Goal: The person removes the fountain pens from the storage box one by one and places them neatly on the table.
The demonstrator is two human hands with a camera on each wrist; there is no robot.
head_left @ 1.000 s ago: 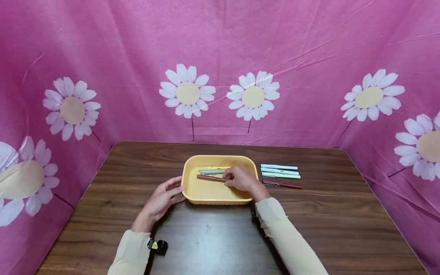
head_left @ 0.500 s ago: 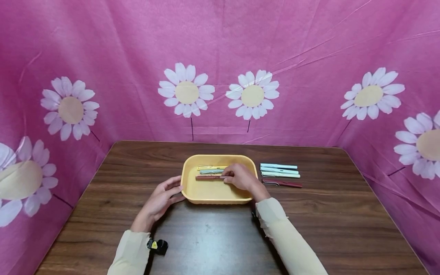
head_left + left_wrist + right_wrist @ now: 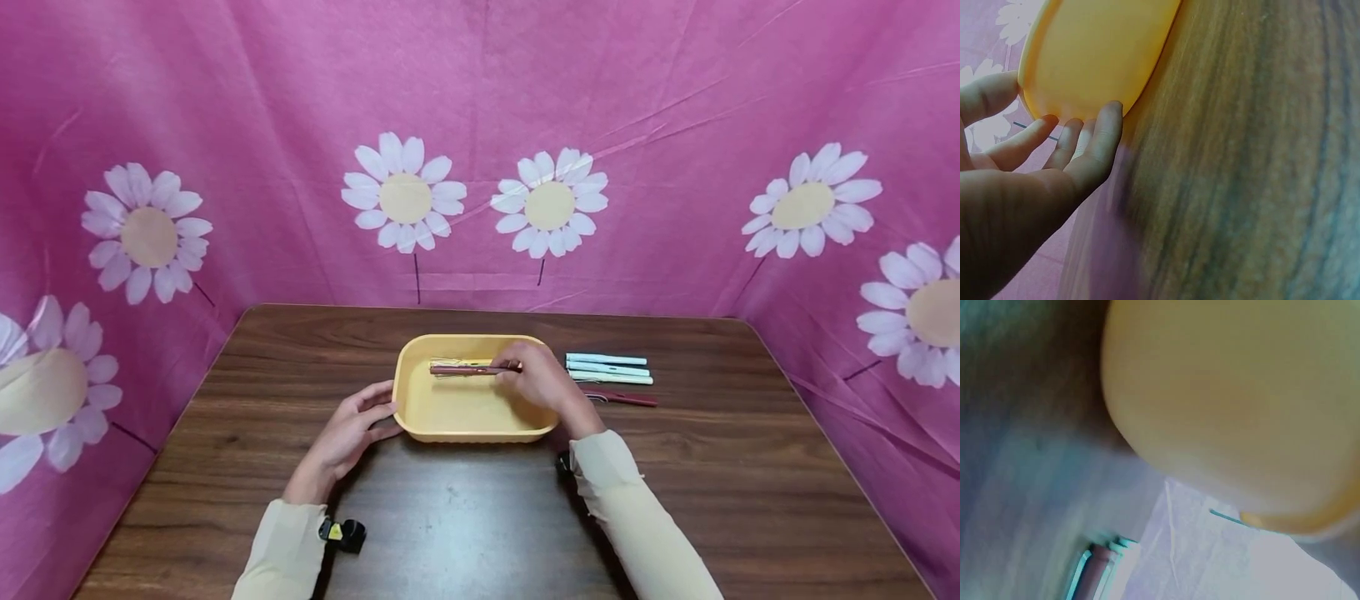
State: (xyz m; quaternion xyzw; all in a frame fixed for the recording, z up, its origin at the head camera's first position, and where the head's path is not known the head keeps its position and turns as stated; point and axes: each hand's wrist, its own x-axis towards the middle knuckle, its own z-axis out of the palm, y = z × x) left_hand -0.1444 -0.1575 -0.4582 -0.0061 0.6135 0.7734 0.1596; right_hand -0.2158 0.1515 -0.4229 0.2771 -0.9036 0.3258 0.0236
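Observation:
A yellow tray (image 3: 450, 412) sits on the table. My left hand (image 3: 355, 433) rests against its left end, and in the left wrist view the fingertips touch the wall of the tray (image 3: 1094, 59) from outside. Over the tray, my right hand (image 3: 536, 377) pinches a dark red pen (image 3: 461, 370) near its right end. Part of a yellow pen (image 3: 450, 362) shows just behind the red one. Several pale blue and pale green pens (image 3: 609, 367) lie side by side on the table, right of the tray. Nearer than these lies another dark red pen (image 3: 626, 399), partly hidden by the wrist.
The brown wood-grain table (image 3: 450, 517) runs up to a pink cloth (image 3: 480, 100) printed with white flowers, which hangs behind and at both sides. In the right wrist view the tray (image 3: 1229, 394) fills much of the picture, with pen ends (image 3: 1094, 572) below.
My right hand has moved the dark red pen toward the far side of the tray. It now hides the blue-green pen seen earlier behind it. My left hand has stayed at the tray's end.

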